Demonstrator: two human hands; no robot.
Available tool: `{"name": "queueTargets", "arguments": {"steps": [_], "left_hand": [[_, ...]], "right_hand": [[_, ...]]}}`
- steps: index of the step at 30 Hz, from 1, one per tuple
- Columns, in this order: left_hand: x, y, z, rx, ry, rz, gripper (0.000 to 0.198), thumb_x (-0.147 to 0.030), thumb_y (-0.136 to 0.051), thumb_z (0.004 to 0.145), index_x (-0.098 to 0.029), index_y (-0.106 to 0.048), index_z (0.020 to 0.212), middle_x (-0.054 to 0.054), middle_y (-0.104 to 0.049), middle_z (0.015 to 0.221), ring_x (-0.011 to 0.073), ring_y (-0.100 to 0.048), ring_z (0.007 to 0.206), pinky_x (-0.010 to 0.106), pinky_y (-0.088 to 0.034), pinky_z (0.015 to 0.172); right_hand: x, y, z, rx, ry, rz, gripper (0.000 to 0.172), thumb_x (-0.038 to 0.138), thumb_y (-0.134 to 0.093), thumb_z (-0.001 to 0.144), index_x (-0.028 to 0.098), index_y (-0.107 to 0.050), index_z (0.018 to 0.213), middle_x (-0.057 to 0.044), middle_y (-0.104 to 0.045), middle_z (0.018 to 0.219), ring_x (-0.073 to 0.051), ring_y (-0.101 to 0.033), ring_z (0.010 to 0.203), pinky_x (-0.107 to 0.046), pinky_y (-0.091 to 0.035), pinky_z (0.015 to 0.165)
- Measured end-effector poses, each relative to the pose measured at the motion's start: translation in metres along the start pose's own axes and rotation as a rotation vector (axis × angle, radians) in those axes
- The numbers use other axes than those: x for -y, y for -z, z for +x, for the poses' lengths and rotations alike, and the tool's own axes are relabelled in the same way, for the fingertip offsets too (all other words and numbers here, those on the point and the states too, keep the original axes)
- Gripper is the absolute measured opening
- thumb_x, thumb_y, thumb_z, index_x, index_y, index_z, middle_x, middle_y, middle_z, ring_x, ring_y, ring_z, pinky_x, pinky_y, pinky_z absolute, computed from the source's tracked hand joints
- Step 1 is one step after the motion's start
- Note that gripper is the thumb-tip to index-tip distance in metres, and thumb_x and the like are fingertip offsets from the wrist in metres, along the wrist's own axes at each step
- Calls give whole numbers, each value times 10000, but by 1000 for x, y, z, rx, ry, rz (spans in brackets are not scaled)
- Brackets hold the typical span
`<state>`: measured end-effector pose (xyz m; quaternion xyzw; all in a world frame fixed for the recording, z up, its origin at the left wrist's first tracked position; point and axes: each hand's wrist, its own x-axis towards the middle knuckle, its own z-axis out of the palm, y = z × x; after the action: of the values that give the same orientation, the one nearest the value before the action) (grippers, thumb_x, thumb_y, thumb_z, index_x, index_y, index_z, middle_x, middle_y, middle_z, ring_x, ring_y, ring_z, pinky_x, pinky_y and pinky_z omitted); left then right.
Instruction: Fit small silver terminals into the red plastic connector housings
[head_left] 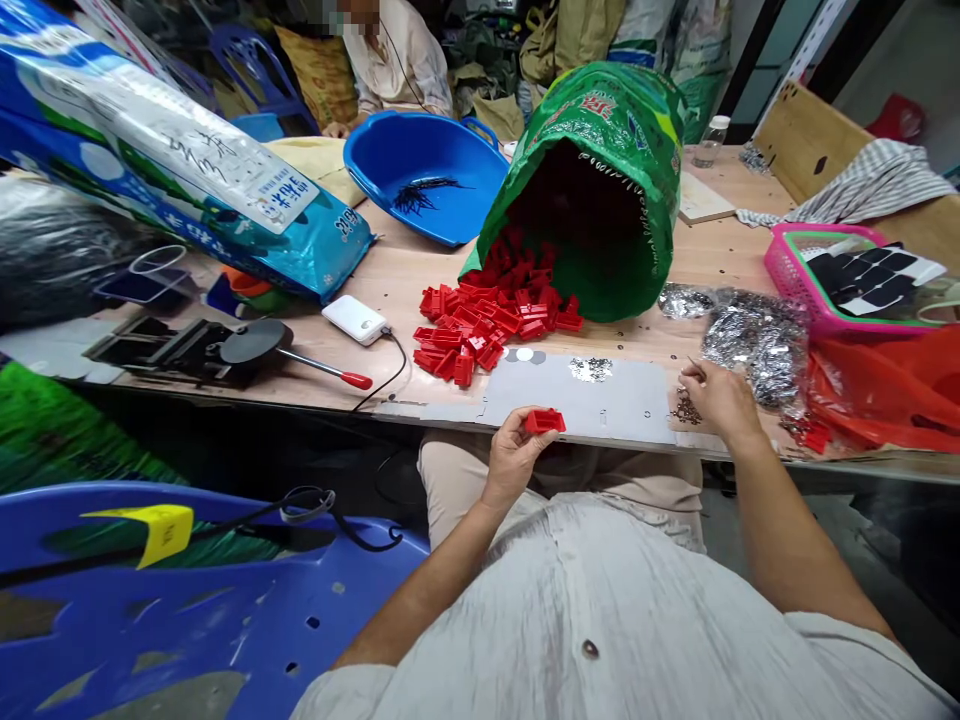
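My left hand (517, 448) is closed on a small red plastic housing (545, 421), held at the front edge of the table. Over a small heap of dark metal parts (686, 407) at the right, my right hand (718, 398) has its fingers pinched together; what they hold, if anything, is too small to name. Between the hands lies a grey mat (630, 400) with a cluster of tiny metal pieces (591, 370) on it. Several more red housings (472, 325) spill from a green woven sack (600, 110) lying on its side.
A blue basin (375, 165) with black strands stands behind the pile. On the left are a lever press (255, 345), a white power bank (355, 319) and a large blue bag (225, 190). Rightward lie plastic bags of metal parts (754, 335) and a pink basket (784, 265). Another person (405, 60) sits opposite.
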<state>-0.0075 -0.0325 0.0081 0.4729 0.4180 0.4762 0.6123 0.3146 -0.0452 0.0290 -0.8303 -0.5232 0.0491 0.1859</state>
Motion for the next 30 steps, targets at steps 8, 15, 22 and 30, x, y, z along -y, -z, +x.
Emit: {"name": "queueTargets", "arguments": {"steps": [8,15,22,30], "left_hand": [[-14,-17,-7,17,-17,-83,341,-211,-806,683,-184,-645,983,66,-721,1100,170,-686,977,313,-524,949],[-26,-19,-17,-33,10,-50,349,-154,-828,643,-199,-684,957,58,-714,1130,185,-676,1046,312,-483,1024],[-32,-20,-21,-15,-64,44,317,-137,-813,646,-229,-706,930,57,-684,1195,198,-613,1175,314,-458,1051],[-27,-21,-21,25,-173,212,274,-191,-768,709,-254,-703,967,48,-691,1138,209,-597,1178,368,-395,1124]], "right_hand": [[-15,-5,17,58,-29,-221,251,400,-579,822,214,-734,888,-100,-730,873,-240,-613,753,-338,-388,653],[-21,-8,22,25,-60,-192,258,408,-575,845,230,-746,924,-121,-724,892,-261,-595,742,-360,-361,634],[22,-1,-11,141,164,483,256,457,-588,853,231,-669,939,-49,-697,878,-154,-558,595,-298,-419,586],[95,3,-66,261,467,567,206,422,-581,890,229,-649,914,4,-617,699,-132,-505,576,-269,-406,567]]}}
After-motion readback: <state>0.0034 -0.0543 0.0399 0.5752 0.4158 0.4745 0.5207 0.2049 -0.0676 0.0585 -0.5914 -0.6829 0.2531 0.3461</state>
